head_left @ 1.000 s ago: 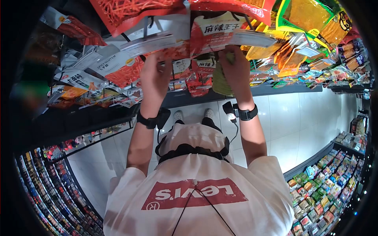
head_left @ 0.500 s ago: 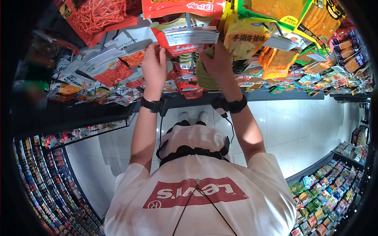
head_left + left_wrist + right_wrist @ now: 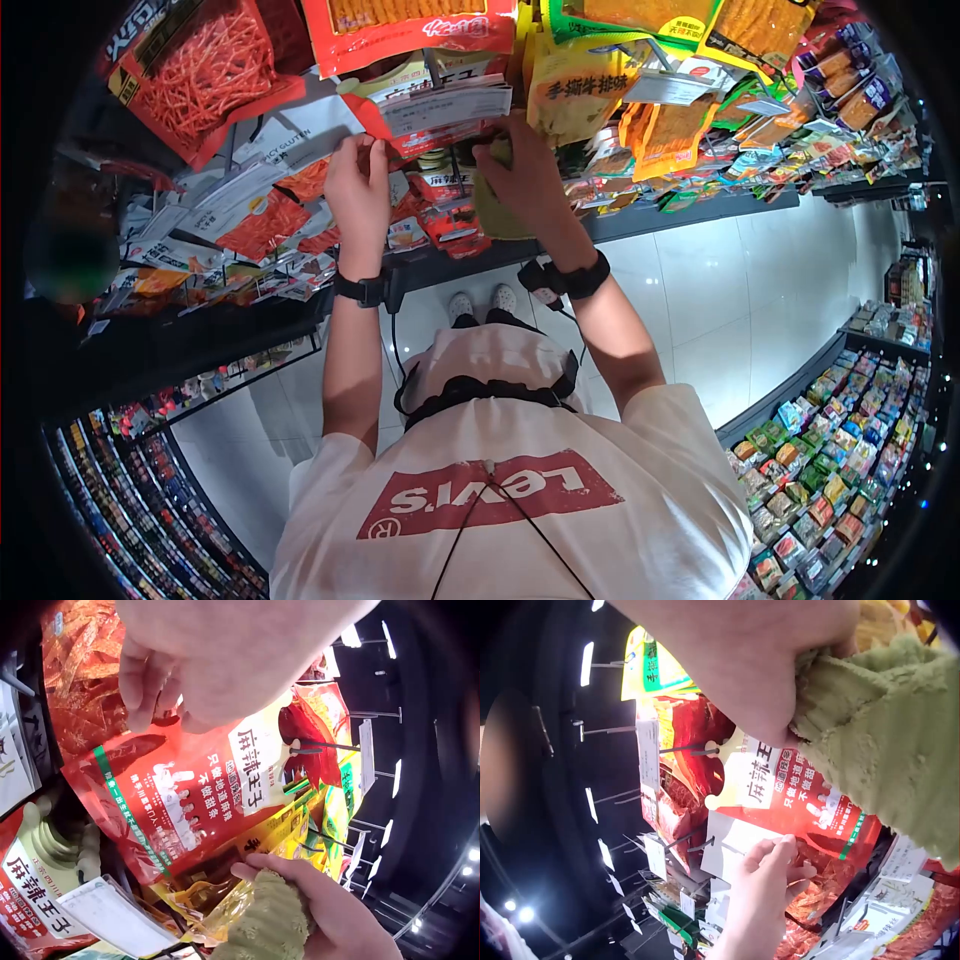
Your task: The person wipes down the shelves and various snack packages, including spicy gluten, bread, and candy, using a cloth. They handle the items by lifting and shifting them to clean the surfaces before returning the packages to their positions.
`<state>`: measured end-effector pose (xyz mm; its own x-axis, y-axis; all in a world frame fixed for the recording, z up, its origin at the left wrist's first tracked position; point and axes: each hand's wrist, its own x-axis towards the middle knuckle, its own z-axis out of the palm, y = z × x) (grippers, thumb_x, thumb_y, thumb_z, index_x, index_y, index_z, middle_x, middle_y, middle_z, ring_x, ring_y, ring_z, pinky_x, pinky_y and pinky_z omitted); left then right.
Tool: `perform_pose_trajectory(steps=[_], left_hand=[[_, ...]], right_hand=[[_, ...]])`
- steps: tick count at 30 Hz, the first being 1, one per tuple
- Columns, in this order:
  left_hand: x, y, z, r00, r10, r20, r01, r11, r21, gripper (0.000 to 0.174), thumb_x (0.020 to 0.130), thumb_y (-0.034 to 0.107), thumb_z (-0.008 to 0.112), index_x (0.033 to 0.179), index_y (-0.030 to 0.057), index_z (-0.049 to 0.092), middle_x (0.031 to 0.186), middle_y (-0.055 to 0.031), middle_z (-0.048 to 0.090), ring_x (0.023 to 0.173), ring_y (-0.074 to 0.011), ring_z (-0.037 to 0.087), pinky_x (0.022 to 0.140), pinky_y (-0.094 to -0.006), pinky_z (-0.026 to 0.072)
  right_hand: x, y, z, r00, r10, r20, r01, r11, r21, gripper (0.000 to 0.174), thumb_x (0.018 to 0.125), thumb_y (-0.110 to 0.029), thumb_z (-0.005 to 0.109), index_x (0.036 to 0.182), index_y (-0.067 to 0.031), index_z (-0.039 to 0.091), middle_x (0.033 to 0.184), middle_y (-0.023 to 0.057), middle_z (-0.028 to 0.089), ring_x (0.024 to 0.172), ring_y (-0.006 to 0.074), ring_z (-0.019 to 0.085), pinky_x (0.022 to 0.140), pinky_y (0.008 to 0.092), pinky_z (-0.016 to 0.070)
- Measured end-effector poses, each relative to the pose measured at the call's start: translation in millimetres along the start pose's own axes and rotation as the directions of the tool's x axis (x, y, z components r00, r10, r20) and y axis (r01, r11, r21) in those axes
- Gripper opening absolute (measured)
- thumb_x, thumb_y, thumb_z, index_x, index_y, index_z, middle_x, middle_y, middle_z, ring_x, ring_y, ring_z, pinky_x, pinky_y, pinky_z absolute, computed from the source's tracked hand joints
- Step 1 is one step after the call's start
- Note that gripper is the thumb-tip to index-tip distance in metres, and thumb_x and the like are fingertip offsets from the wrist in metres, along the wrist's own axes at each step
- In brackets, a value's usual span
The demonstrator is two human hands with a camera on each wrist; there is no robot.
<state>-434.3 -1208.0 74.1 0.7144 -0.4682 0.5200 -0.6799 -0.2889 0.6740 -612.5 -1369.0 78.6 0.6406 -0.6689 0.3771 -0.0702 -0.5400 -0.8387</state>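
Observation:
In the head view my right hand (image 3: 522, 175) grips a folded green fuzzy cloth (image 3: 885, 742), which hangs below the fingers. That hand is at one side of a red and cream snack bag (image 3: 187, 802) hung on a hook. At the bag's other side is my left hand (image 3: 358, 195), fingers curled and fingertips right at its edge. The right wrist view shows the left thumb and fingers meeting at that edge, where they appear to pinch it. A white price tag (image 3: 455, 110) hangs in front of the bag.
Bags of red strips (image 3: 205, 95) hang to the left and yellow bags (image 3: 575, 90) to the right, on hooks with price tags. More packets hang in lower rows. Tiled floor (image 3: 700, 290) lies behind the person, and a shelf of small packets (image 3: 820, 480) stands at the lower right.
The hanging rack has shifted left in the head view as the head turned. Both hands stay either side of the red bag, the right one still with the green cloth.

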Motion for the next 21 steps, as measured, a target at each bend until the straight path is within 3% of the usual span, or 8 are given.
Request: perform_pose_trajectory(steps=[2, 8, 10, 11, 16, 17, 20, 21], left_hand=[[-4, 1, 2, 0.999, 0.036, -0.02, -0.037, 0.999, -0.025, 0.019, 0.107, 0.016, 0.072, 0.111, -0.0027, 0.071, 0.102, -0.018, 0.073, 0.09, -0.034, 0.073, 0.08, -0.0422, 0.0567], [-25, 46, 13, 0.98, -0.132, 0.147, 0.153, 0.978, -0.142, 0.019, 0.106, 0.017, 0.074, 0.11, -0.0012, 0.073, 0.095, -0.0125, 0.072, 0.078, -0.023, 0.071, 0.072, -0.0358, 0.0565], [-29, 66, 27, 0.986, -0.049, 0.161, 0.071, 0.989, -0.133, 0.021, 0.106, 0.018, 0.074, 0.113, -0.0018, 0.074, 0.096, -0.015, 0.075, 0.071, -0.0215, 0.07, 0.066, -0.036, 0.0559], [-29, 75, 36, 0.988, -0.05, 0.147, 0.068, 0.99, -0.124, 0.021, 0.106, 0.018, 0.074, 0.113, -0.0018, 0.074, 0.096, -0.015, 0.075, 0.071, -0.0215, 0.07, 0.066, -0.036, 0.0559], [-27, 118, 92, 0.989, -0.005, 0.146, 0.018, 0.996, -0.089, 0.033, 0.106, 0.025, 0.075, 0.124, -0.002, 0.071, 0.108, -0.0207, 0.079, 0.079, -0.0278, 0.076, 0.068, -0.0401, 0.0578], [-29, 111, 107, 0.992, 0.033, 0.121, -0.027, 0.998, -0.056, 0.032, 0.106, 0.022, 0.076, 0.129, 0.0007, 0.07, 0.113, -0.0157, 0.082, 0.074, -0.0189, 0.076, 0.067, -0.0325, 0.0576], [-28, 134, 128, 0.993, -0.073, 0.088, 0.08, 0.994, -0.076, 0.033, 0.106, 0.024, 0.077, 0.128, 0.0001, 0.069, 0.105, -0.0167, 0.082, 0.072, -0.0194, 0.076, 0.067, -0.0325, 0.0581], [-28, 139, 132, 0.993, -0.085, 0.082, 0.088, 0.995, -0.036, 0.037, 0.106, 0.027, 0.077, 0.126, -0.0019, 0.068, 0.095, -0.0192, 0.08, 0.068, -0.0333, 0.076, 0.062, -0.0422, 0.057]], right_hand=[[-8, -6, -15, 0.999, 0.033, 0.04, -0.033, 0.999, 0.018, 0.042, 0.096, -0.019, 0.081, 0.131, -0.0018, 0.065, 0.117, 0.0218, 0.073, 0.114, 0.0415, 0.071, 0.097, 0.0463, 0.0555], [-22, 8, -76, 0.984, 0.176, -0.016, -0.176, 0.981, -0.087, 0.032, 0.099, -0.019, 0.079, 0.126, -0.0028, 0.072, 0.121, 0.0195, 0.076, 0.113, 0.037, 0.074, 0.097, 0.0446, 0.0564], [-13, 18, -97, 0.99, 0.037, -0.133, -0.064, 0.976, -0.209, 0.037, 0.096, -0.018, 0.079, 0.128, -0.001, 0.07, 0.118, 0.024, 0.075, 0.11, 0.0438, 0.073, 0.095, 0.0474, 0.0572], [-8, 25, -105, 0.983, 0.089, -0.159, -0.116, 0.979, -0.166, 0.039, 0.096, -0.018, 0.079, 0.129, -0.0012, 0.07, 0.119, 0.0247, 0.074, 0.111, 0.045, 0.073, 0.096, 0.0478, 0.0569], [16, 70, -146, 0.993, -0.019, -0.12, 0.0, 0.987, -0.161, 0.043, 0.098, -0.022, 0.079, 0.135, -0.0045, 0.067, 0.124, 0.0204, 0.074, 0.111, 0.04, 0.073, 0.097, 0.0458, 0.0562], [18, 77, -152, 0.994, -0.059, -0.089, 0.047, 0.99, -0.135, 0.048, 0.098, -0.023, 0.078, 0.14, -0.0051, 0.065, 0.127, 0.0217, 0.073, 0.113, 0.0415, 0.072, 0.097, 0.0469, 0.0564], [22, 86, -160, 1.0, -0.005, -0.026, -0.001, 0.982, -0.189, 0.065, 0.097, -0.024, 0.078, 0.152, -0.0018, 0.052, 0.136, 0.03, 0.067, 0.127, 0.0496, 0.066, 0.106, 0.0518, 0.0532], [26, 88, -157, 0.999, -0.046, -0.017, 0.043, 0.985, -0.165, 0.069, 0.097, -0.024, 0.078, 0.154, 0.001, 0.049, 0.135, 0.0321, 0.067, 0.126, 0.0506, 0.066, 0.106, 0.0526, 0.0534]])
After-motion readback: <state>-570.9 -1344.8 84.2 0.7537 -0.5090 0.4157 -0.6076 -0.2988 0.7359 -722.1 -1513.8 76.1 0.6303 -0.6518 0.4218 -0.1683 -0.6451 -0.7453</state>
